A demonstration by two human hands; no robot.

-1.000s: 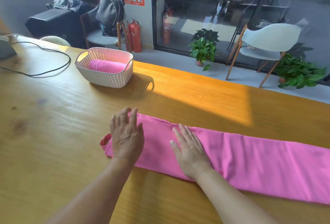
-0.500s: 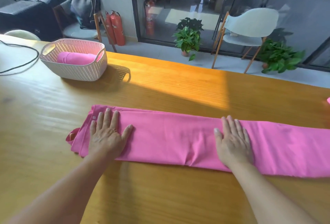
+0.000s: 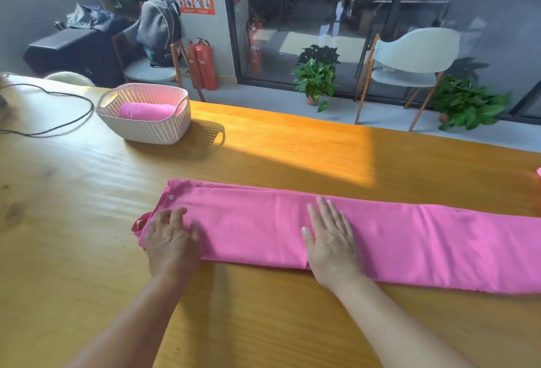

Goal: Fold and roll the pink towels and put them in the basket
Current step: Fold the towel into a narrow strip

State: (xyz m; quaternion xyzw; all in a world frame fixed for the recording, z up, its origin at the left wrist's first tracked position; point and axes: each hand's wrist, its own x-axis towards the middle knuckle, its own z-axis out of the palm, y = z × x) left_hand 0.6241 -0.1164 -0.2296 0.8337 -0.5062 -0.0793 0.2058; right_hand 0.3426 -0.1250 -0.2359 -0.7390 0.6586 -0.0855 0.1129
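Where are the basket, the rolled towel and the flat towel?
basket (image 3: 152,130): head view, front wall.
rolled towel (image 3: 146,111): head view, top of the roll.
flat towel (image 3: 424,238): head view, bare middle of the strip.

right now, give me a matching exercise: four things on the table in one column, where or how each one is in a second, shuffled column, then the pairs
Things
1. rolled pink towel
2. folded pink towel
3. left hand
4. black cable

States
A. fingers bent at the strip's left end
B. lying inside the white basket
C. looping on the table's far left
D. stretched flat as a long strip across the table

Pairs: 1-B, 2-D, 3-A, 4-C
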